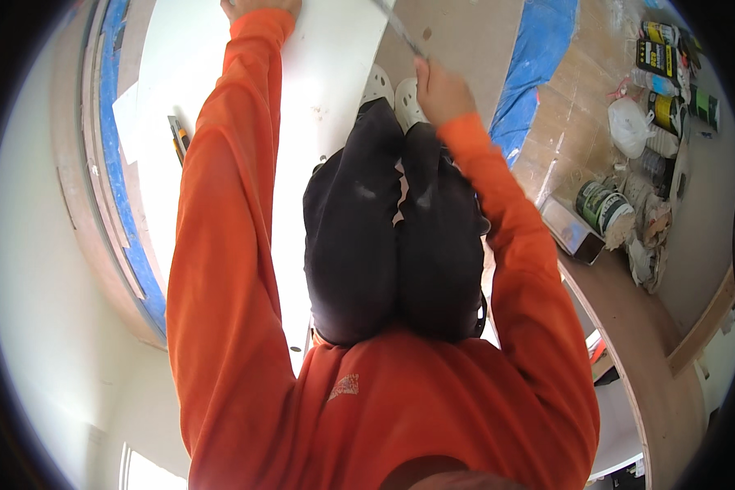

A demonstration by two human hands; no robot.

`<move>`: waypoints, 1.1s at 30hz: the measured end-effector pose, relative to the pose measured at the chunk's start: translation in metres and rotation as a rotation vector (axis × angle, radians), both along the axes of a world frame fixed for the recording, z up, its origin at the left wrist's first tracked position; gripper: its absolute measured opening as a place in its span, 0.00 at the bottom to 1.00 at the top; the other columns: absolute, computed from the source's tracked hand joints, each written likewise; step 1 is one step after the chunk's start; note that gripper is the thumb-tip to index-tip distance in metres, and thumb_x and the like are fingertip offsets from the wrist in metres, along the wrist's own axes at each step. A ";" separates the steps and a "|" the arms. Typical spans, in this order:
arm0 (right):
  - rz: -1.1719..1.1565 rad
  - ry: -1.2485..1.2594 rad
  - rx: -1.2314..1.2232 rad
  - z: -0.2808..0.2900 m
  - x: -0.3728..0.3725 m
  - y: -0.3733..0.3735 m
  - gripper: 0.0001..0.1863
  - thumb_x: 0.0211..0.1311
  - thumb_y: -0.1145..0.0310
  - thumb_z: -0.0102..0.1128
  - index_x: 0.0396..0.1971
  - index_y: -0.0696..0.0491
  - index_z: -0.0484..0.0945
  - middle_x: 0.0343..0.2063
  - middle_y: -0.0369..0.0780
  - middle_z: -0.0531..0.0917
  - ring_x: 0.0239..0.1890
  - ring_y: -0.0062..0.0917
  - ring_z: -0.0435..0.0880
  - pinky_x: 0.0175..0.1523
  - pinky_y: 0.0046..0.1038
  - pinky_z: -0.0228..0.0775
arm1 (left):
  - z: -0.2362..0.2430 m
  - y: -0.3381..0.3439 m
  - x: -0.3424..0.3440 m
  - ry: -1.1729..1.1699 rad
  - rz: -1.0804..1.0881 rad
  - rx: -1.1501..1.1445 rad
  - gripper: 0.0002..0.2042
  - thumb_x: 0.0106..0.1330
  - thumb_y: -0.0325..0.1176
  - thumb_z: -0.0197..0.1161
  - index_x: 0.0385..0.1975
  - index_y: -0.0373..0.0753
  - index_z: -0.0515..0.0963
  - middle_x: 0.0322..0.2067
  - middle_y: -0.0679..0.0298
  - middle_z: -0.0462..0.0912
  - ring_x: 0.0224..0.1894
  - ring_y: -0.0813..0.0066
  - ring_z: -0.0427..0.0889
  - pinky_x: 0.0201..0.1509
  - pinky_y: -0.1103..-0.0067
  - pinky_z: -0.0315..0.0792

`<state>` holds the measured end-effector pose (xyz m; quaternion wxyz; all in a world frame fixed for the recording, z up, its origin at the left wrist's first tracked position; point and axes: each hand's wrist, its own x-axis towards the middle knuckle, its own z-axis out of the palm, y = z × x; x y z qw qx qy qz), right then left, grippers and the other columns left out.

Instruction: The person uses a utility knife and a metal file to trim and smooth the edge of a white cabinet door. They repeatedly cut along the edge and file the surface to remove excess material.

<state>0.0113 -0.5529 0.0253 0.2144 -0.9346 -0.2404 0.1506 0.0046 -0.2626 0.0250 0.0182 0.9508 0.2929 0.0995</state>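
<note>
A large white sheet (318,73) lies in front of me and to my left. My left hand (261,7) is at its far part, cut off by the top edge of the view, so its fingers barely show. My right hand (447,91) is closed around the near end of a long, thin grey strip (398,29). The strip slants away to the far left across the sheet's right edge and runs out of view; its exact kind cannot be made out. Beside my left forearm, a utility knife (180,137) with orange and black parts rests on the sheet.
Blue sheeting (539,49) covers part of the floor to the right, with another blue strip (131,220) along the left. Tubs (604,206), a white plastic bag (630,128) and a metal box (570,230) crowd the right side. My light clogs (408,102) are near my right hand.
</note>
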 end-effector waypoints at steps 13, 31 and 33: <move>-0.128 -0.014 0.191 -0.012 0.020 0.013 0.23 0.72 0.51 0.39 0.38 0.57 0.73 0.25 0.58 0.78 0.33 0.59 0.77 0.40 0.53 0.67 | -0.008 0.005 0.012 -0.018 -0.020 0.053 0.29 0.71 0.49 0.42 0.71 0.51 0.52 0.71 0.51 0.48 0.73 0.51 0.45 0.73 0.53 0.41; -0.050 0.048 0.163 -0.011 0.000 0.009 0.23 0.72 0.51 0.41 0.35 0.57 0.73 0.20 0.53 0.78 0.28 0.54 0.78 0.34 0.46 0.69 | -0.007 0.005 0.003 -0.031 -0.007 0.031 0.28 0.71 0.49 0.40 0.70 0.51 0.53 0.71 0.51 0.48 0.73 0.52 0.45 0.73 0.55 0.40; -0.125 0.291 0.232 0.004 -0.003 0.009 0.24 0.72 0.51 0.40 0.33 0.57 0.74 0.23 0.53 0.79 0.30 0.55 0.78 0.37 0.49 0.69 | -0.005 0.006 0.005 -0.044 -0.026 0.029 0.28 0.71 0.49 0.40 0.70 0.51 0.53 0.71 0.51 0.48 0.73 0.52 0.45 0.73 0.55 0.40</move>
